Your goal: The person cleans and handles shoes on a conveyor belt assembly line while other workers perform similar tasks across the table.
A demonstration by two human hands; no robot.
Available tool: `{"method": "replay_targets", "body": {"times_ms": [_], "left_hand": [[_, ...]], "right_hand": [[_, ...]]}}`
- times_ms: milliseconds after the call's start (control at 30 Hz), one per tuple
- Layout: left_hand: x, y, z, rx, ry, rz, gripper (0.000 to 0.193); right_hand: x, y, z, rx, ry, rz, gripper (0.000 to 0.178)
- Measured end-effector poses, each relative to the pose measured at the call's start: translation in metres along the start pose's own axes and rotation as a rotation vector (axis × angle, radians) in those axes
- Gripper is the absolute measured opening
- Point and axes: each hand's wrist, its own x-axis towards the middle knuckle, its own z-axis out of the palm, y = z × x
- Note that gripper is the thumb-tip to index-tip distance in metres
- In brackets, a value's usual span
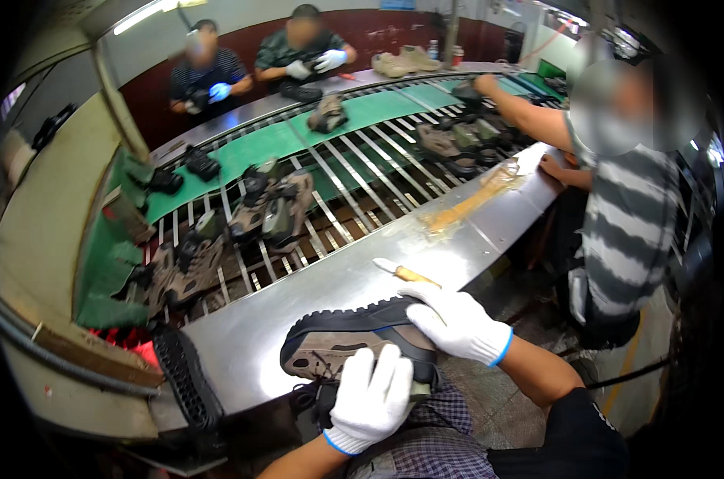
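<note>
Overhanging the steel table's (314, 303) near edge, a brown shoe (338, 345) sits clasped by both gloved hands, left (371, 397) and right (455, 321).

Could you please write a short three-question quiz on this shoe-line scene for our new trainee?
1. True or false: both white-gloved hands, left hand and right hand, touch the tan hiking shoe with black lugged sole.
2. What lies on the steel bench just beyond the right hand? A) small wooden-handled knife B) hammer C) brush
3. What colour is the conveyor belt?

Key: 1 true; 2 A; 3 green.
</note>
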Motion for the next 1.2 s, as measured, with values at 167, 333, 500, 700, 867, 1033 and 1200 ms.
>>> {"method": "replay_targets", "body": {"times_ms": [167, 333, 500, 700, 867, 1033, 1200], "left_hand": [[-0.047, 0.003, 0.017, 0.054, 0.09, -0.139, 0.048], [-0.039, 0.009, 0.009, -0.635, 0.038, -0.541, 0.053], [-0.015, -0.079, -0.068, 0.008, 0.015, -0.285, 0.055], [-0.029, -0.126, -0.079, 0.088, -0.593, -0.813, 0.09], [-0.001, -0.151, -0.062, -0.047, -0.812, -0.838, 0.096], [0.019, -0.169, -0.041, -0.071, -0.992, -0.796, 0.099], [0.014, -0.172, -0.045, -0.113, -0.974, -0.842, 0.096]], "right_hand": [[0.015, 0.028, 0.052, 0.332, 0.154, -0.265, 0.051], [0.078, 0.06, 0.098, 0.172, 0.234, -0.279, 0.042], [0.082, 0.108, 0.049, -0.522, 0.238, -0.306, 0.038], [0.053, 0.175, 0.023, -0.723, 0.143, 0.196, 0.027], [0.055, 0.057, 0.016, -0.24, 0.031, 0.101, 0.032], [0.072, 0.003, 0.048, -0.272, -0.319, -0.147, 0.04], [0.093, 0.01, 0.08, 0.067, -0.458, 0.0, 0.039]]}}
